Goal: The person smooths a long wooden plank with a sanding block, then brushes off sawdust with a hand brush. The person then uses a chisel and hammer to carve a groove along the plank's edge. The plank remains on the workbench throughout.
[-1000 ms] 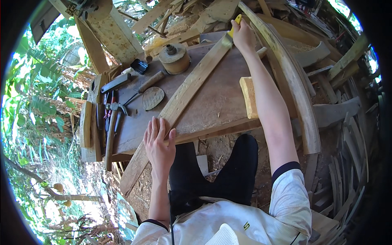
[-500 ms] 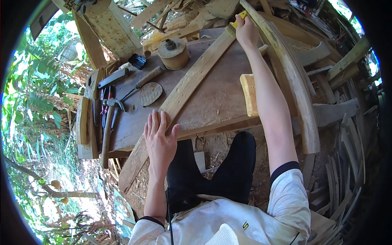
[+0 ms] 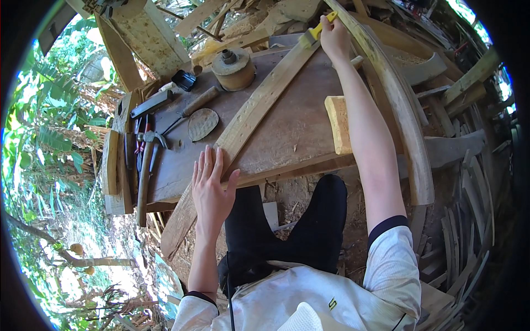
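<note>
A long wooden plank [image 3: 254, 113] lies diagonally over the wooden workbench [image 3: 290, 138], its near end hanging past the edge. My left hand [image 3: 212, 187] rests on the lower part of the plank, fingers spread and lying flat. My right hand [image 3: 334, 41] grips a yellow-handled brush [image 3: 316, 30] at the plank's far end, bristles at the wood. A short pale block [image 3: 338, 124] sits beside my right forearm. Left of the plank are a round wooden piece with a spindle [image 3: 232, 74], a flat oval piece [image 3: 201, 126], a long-handled tool [image 3: 201, 102] and a hammer [image 3: 143, 179].
A long curved beam [image 3: 400, 127] runs along my right, with stacks of offcuts and thin strips [image 3: 466, 198] beyond. Several tools, including a small black container [image 3: 184, 80], crowd the bench's left. Boards pile behind the bench. Leafy plants [image 3: 55, 143] and a branch [image 3: 94, 262] fill the left side.
My right hand and the brush have moved slightly upward at the plank's far end, and the brush's angle has changed a little. My left hand stays on the plank. The view has shifted slightly.
</note>
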Action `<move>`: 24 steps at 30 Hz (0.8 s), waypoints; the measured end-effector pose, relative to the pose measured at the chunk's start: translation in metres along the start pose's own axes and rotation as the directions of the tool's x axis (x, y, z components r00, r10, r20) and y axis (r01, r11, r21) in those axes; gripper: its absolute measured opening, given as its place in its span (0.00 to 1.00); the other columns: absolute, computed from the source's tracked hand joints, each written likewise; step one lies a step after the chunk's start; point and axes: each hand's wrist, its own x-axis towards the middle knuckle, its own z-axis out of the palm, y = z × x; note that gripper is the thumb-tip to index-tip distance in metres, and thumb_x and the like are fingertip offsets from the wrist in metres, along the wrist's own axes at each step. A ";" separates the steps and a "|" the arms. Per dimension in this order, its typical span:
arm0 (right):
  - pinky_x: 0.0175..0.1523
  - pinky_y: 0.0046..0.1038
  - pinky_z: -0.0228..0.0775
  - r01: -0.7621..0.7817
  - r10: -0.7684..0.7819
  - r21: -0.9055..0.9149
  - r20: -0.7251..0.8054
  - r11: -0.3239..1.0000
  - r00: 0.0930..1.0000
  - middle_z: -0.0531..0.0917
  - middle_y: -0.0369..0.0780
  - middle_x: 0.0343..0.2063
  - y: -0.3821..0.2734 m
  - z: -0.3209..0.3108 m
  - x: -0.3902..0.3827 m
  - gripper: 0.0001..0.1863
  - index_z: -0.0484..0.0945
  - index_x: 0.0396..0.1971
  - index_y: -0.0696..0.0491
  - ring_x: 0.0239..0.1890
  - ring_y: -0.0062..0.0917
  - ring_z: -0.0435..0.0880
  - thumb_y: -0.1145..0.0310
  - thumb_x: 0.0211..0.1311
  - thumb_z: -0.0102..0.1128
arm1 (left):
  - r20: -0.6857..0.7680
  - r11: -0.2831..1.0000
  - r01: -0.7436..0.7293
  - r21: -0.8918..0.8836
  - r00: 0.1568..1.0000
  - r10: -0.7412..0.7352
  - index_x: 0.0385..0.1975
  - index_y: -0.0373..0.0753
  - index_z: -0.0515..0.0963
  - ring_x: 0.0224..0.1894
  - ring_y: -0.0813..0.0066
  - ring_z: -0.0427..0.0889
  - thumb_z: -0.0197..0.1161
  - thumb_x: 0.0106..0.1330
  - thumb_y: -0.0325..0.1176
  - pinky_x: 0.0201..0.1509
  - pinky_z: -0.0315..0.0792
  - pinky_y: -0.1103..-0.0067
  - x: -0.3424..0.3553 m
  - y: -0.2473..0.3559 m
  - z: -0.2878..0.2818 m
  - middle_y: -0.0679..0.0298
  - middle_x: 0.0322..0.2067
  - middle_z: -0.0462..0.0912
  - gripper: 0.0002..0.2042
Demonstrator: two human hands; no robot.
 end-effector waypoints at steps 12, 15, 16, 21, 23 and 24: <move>0.54 0.49 0.80 -0.038 0.039 0.017 -0.033 0.999 0.999 0.91 0.49 0.41 0.009 0.005 0.007 0.24 0.84 0.52 0.55 0.50 0.49 0.90 0.48 0.78 0.56 | 0.038 0.992 0.042 -0.121 0.999 -0.038 0.71 0.34 0.75 0.78 0.42 0.66 0.67 0.74 0.36 0.83 0.58 0.58 -0.005 -0.013 -0.020 0.42 0.74 0.70 0.27; 0.51 0.47 0.80 -0.019 0.019 0.003 -0.057 1.000 0.998 0.91 0.48 0.38 0.009 0.013 0.000 0.25 0.85 0.48 0.54 0.46 0.47 0.90 0.46 0.77 0.57 | 0.031 0.987 0.086 -0.138 0.996 -0.083 0.67 0.32 0.78 0.76 0.43 0.69 0.68 0.73 0.33 0.82 0.60 0.58 -0.019 -0.025 -0.032 0.43 0.71 0.74 0.24; 0.50 0.46 0.80 0.009 -0.013 -0.043 -0.085 0.999 0.996 0.91 0.47 0.37 0.011 0.014 0.000 0.25 0.86 0.46 0.54 0.44 0.47 0.91 0.44 0.76 0.58 | 0.032 0.983 0.087 -0.160 0.996 -0.083 0.67 0.32 0.79 0.76 0.44 0.70 0.68 0.73 0.33 0.82 0.61 0.58 -0.022 -0.029 -0.032 0.43 0.71 0.75 0.24; 0.49 0.47 0.80 0.043 -0.046 -0.076 -0.042 0.996 0.998 0.91 0.46 0.36 0.027 0.011 0.016 0.25 0.85 0.45 0.54 0.44 0.47 0.91 0.45 0.77 0.56 | -0.026 0.989 0.023 -0.148 0.999 -0.027 0.66 0.31 0.79 0.74 0.44 0.73 0.68 0.73 0.32 0.82 0.61 0.56 -0.024 -0.029 -0.018 0.43 0.69 0.76 0.23; 0.48 0.47 0.80 0.072 -0.074 -0.076 -0.028 0.995 0.997 0.91 0.46 0.35 0.018 0.018 0.007 0.25 0.85 0.43 0.54 0.43 0.47 0.91 0.45 0.78 0.56 | -0.035 0.990 0.025 -0.140 0.999 -0.030 0.65 0.31 0.79 0.74 0.44 0.73 0.67 0.74 0.32 0.82 0.61 0.55 -0.021 -0.031 -0.016 0.42 0.69 0.76 0.22; 0.48 0.47 0.80 0.054 -0.058 -0.068 -0.046 0.996 0.997 0.91 0.46 0.34 0.013 0.021 0.003 0.25 0.84 0.42 0.55 0.42 0.47 0.91 0.45 0.78 0.55 | -0.032 0.991 0.030 -0.132 0.999 -0.034 0.65 0.31 0.79 0.74 0.44 0.73 0.67 0.74 0.32 0.82 0.61 0.55 -0.021 -0.032 -0.015 0.42 0.69 0.76 0.22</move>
